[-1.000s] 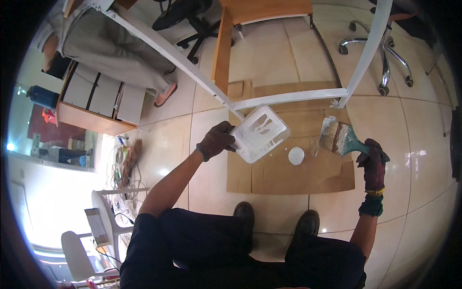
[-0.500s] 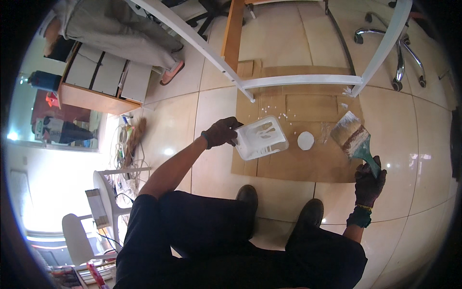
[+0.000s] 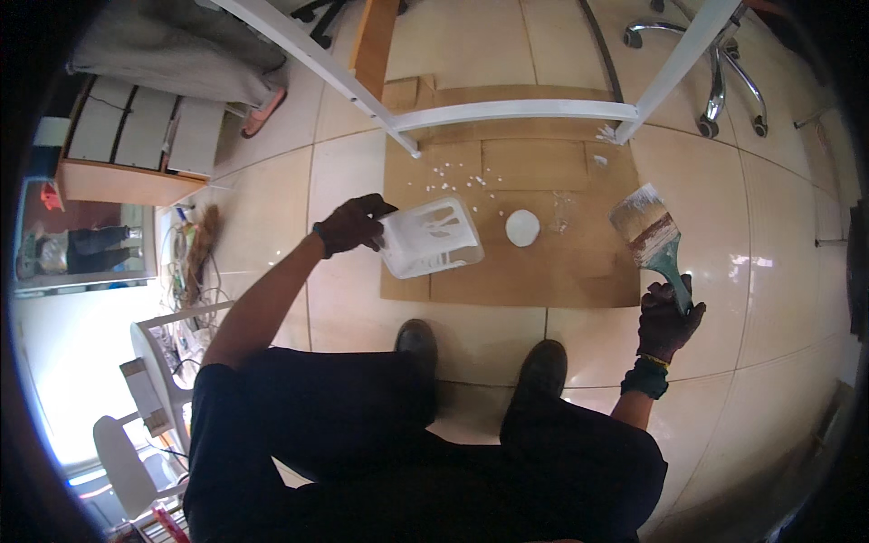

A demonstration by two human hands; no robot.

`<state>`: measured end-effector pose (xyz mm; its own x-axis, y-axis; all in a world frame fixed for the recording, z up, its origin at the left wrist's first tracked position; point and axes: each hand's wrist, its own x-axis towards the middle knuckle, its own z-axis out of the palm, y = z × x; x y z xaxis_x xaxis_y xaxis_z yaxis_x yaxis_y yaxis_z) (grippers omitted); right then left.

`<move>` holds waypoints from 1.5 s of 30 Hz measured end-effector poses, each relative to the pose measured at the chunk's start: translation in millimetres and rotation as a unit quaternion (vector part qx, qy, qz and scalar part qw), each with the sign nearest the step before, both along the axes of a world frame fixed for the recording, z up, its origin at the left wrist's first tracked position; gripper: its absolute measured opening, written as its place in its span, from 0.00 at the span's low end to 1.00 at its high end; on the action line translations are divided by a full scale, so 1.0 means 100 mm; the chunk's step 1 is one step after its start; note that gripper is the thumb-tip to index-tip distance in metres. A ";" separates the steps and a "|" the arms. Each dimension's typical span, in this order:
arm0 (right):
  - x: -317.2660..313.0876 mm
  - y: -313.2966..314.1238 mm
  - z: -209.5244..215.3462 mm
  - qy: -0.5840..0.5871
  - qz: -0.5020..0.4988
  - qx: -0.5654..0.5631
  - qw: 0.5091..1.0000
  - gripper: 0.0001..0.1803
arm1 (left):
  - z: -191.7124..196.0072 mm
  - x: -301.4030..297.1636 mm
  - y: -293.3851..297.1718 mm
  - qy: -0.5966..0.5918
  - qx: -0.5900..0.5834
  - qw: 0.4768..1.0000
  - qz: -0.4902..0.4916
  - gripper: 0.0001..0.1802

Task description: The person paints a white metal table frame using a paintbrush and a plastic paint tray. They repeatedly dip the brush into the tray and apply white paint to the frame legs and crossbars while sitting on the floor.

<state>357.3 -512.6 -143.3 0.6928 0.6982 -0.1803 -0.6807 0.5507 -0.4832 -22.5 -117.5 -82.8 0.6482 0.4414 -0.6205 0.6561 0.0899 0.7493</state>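
My left hand [image 3: 353, 224], in a dark glove, grips the rim of a white plastic tub [image 3: 430, 240] smeared inside with white paint. My right hand [image 3: 668, 317], gloved too, is closed round the green handle of a wide paintbrush [image 3: 654, 233]. White paint coats the brush's bristle tips, which point up and to the left, apart from the tub. Below both lies a flat sheet of brown cardboard [image 3: 579, 262] on the floor. A white round disc [image 3: 522, 228] rests on it between the two hands, and white drops dot it beyond the tub.
A white metal frame [image 3: 516, 110] stands across the far side of the cardboard. Beyond it on the right is a wheeled chair base [image 3: 715, 90]. Another person's leg [image 3: 195, 50] shows at far left by a drawer cabinet [image 3: 136, 136]. Cables and a broom [image 3: 197, 240] lie at left.
The whole scene has shifted left and slightly up in the picture as my view turned. Both hands keep hold of the tub and the paintbrush.
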 end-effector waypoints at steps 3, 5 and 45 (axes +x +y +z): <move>0.01 -0.15 -0.11 0.036 -0.039 -0.020 0.998 0.28 | 0.10 0.13 -0.05 0.038 0.034 0.999 -0.005 0.19; -0.02 -0.18 -0.19 0.014 -0.055 -0.058 0.997 0.25 | 0.06 0.09 -0.01 0.022 0.037 0.999 -0.012 0.18; -0.09 1.83 4.03 -0.820 0.231 -0.236 0.467 0.14 | 0.52 0.30 0.41 -0.018 0.022 0.999 -0.045 0.14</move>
